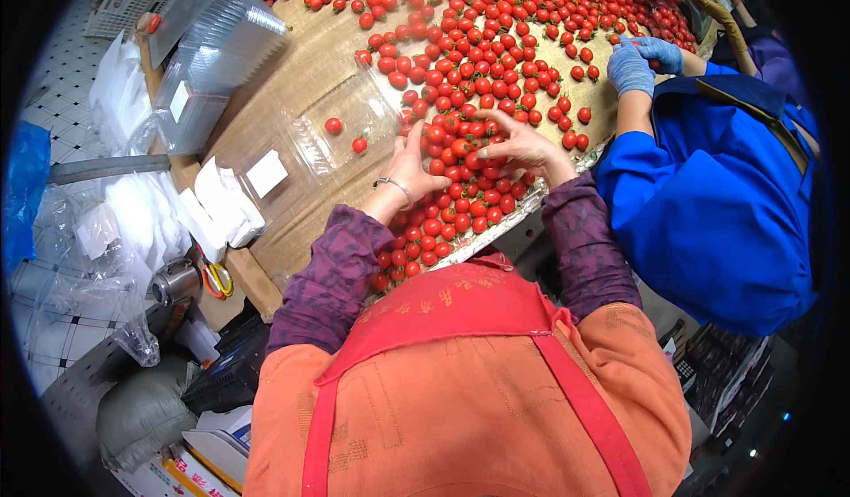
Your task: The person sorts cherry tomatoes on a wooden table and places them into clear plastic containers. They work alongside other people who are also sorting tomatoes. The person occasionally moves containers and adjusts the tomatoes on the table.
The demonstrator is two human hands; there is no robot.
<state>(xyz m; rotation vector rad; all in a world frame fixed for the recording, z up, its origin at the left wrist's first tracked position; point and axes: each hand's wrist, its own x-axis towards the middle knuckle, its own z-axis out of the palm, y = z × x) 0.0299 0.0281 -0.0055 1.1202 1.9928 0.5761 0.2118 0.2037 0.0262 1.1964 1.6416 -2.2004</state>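
Cherry tomatoes [485, 85] lie loose over the table, with a dense heap at its near edge. My left hand [410, 170], a bracelet at its wrist, rests against the left side of this heap with its fingers apart. To the right, my right hand [521, 148] curves over the same heap, its fingertips touching tomatoes; whether it grips any cannot be told. Just left of my hands, an open clear plastic clamshell box [352, 108] lies flat with two tomatoes in it. Stacked clear plastic boxes [222, 45] stand at the table's left edge.
White paper pads [222, 208] and a white card [267, 174] lie at the left. Scissors [218, 280] and a metal cup [176, 282] are beside the wooden table rim [252, 281]. A co-worker in blue, with gloved hands [637, 62], is close on the right.
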